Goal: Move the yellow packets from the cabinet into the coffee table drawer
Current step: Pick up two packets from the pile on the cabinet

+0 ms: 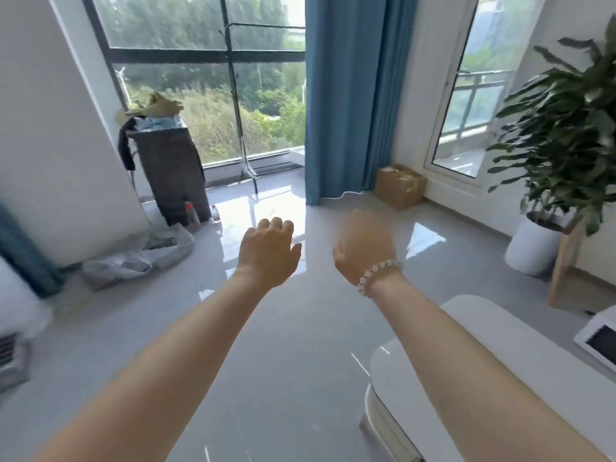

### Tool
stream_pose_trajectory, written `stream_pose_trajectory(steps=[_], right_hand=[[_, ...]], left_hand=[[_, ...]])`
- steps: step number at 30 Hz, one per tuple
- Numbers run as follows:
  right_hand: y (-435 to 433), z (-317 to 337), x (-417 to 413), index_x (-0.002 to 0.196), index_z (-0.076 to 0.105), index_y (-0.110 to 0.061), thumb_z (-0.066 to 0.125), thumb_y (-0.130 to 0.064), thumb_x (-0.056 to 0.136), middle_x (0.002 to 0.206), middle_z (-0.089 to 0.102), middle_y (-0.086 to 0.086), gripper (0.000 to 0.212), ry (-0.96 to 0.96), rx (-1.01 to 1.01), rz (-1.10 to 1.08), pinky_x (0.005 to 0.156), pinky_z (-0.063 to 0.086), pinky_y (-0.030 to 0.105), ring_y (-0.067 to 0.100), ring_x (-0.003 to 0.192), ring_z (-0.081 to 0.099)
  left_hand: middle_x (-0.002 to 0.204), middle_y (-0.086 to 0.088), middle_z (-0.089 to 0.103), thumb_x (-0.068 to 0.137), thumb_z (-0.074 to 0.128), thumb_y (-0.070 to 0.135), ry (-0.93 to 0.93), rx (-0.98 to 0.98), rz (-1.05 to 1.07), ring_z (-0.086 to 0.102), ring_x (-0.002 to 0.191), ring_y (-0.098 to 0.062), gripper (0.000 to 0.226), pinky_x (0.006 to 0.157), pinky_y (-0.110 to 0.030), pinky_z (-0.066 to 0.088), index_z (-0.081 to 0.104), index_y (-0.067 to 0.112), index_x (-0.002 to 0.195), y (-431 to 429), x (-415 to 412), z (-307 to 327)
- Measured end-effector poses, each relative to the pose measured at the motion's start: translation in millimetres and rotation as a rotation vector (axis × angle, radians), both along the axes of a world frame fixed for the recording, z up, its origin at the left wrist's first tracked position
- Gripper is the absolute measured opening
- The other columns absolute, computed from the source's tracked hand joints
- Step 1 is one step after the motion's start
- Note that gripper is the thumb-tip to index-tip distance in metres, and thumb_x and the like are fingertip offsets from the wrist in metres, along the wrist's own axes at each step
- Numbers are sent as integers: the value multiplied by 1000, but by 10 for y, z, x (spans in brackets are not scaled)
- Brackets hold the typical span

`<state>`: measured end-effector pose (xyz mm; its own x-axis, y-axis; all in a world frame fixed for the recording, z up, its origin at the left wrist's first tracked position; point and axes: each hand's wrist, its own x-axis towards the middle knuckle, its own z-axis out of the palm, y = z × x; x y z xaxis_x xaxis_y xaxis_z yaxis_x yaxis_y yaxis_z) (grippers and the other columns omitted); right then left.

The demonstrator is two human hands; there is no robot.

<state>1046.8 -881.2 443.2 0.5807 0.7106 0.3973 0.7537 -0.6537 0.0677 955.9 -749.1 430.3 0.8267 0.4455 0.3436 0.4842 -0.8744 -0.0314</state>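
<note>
Head view looks out across a grey tiled floor toward a tall window and a blue curtain, with a large potted plant at the right.

At the lower right sits a low white piece of furniture with rounded corners, which I take to be the coffee table. Only part of its worktop shows. Its long axis seems to run from the near lower centre away toward the right edge of the picture. No drawer front can be seen from here, so I cannot tell whether the drawer is open.

A dark laundry hamper piled with clothes stands by the window on the left, and a cardboard box lies past the curtain.

Both arms reach forward over the floor. The left hand is empty, its fingers loosely curled downward and grasping nothing. The right hand is blurred and seen from the back, so its fingers are hidden. No packet shows in it, but I cannot tell how tightly it is closed. A bead bracelet circles that wrist.

The yellow packets are nowhere in the picture, and neither is the cabinet, so their direction and long axis cannot be read.

Judging from the empty left hand and the absent packets, this moment falls between carries or before the first one. How many packets are already in the drawer cannot be known here, and the next step, as I judge it, is to reach the cabinet.
</note>
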Motion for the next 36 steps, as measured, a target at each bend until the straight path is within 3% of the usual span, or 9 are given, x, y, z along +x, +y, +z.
stream_pose_trajectory(steps=[5,14,19,27,32,36], right_hand=[[1310,-136,-496,125,49,-9,44,-32,93,127,52,9,40,118,10,184,92,39,34,24,117,47],[3159,-277,-1466,131,44,-10,44,-32,95,138,44,9,43,89,-72,530,98,36,36,25,127,40],[3889,-345,-1735,125,47,-11,45,-24,93,131,47,7,35,86,-72,675,97,34,35,24,121,43],[5180,-315,-1960,119,49,-10,44,-28,95,127,48,7,31,42,-101,900,93,34,33,23,119,42],[6035,-249,-2092,121,49,-9,42,-25,96,128,46,8,30,-13,-156,1045,93,34,32,23,119,42],[6639,-232,-2543,122,48,-8,43,-25,95,127,47,7,33,-27,-176,1207,93,34,32,23,117,43]], left_hand=[[119,-5,56,96,40,41,58,-11,235,51,110,-24,39,86,-35,42,51,14,121,1070,-868,-163],[112,-8,56,95,44,40,-15,-42,564,50,108,-26,37,81,-35,40,53,11,115,2627,-2098,-158],[116,-6,57,95,43,40,-26,-96,667,49,112,-25,38,81,-35,42,50,11,119,3091,-2436,-338],[119,-7,56,97,40,38,-41,-169,837,49,113,-26,37,81,-37,43,48,10,120,4041,-2725,-398],[116,-6,58,97,39,37,-63,-141,985,51,108,-24,35,74,-33,41,50,10,118,4639,-2890,-350],[119,-5,57,98,38,37,-43,-126,1148,51,111,-24,37,80,-35,42,49,11,121,4938,-3159,-344]])
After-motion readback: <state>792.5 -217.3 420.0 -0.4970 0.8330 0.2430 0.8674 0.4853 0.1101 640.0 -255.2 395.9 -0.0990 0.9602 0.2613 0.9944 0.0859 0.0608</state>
